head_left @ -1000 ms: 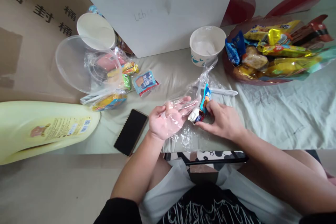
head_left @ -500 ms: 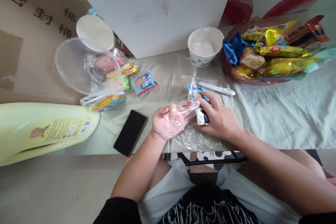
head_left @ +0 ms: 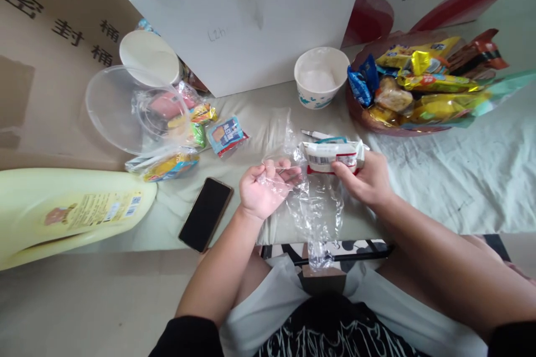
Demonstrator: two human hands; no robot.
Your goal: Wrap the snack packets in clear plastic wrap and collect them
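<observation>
My left hand [head_left: 262,192] is palm up with its fingers curled around part of a clear plastic bag [head_left: 312,212]. The crumpled bag drapes from those fingers down over the table's front edge. My right hand [head_left: 372,181] grips a small snack packet [head_left: 322,157], its thumb on the near side. A pale face with a barcode and a red edge shows on the packet, and a strip of blue shows behind it. The packet is beside the bag, right of my left fingers. A slim white-handled tool [head_left: 314,134] lies just behind the packet, partly hidden by it.
At the right stands a basket [head_left: 355,114] of wrapped snacks, with a paper bowl [head_left: 320,92] beside it. A phone [head_left: 206,215], a blue snack packet [head_left: 227,135], a clear lid [head_left: 106,117] and a yellow container [head_left: 84,206] are at the left. Large boxes [head_left: 251,33] line the back.
My right hand has lifted the snack packet out of the clear bag and moved it right, turning its barcode side up. The bag now hangs lower, over the table's edge.
</observation>
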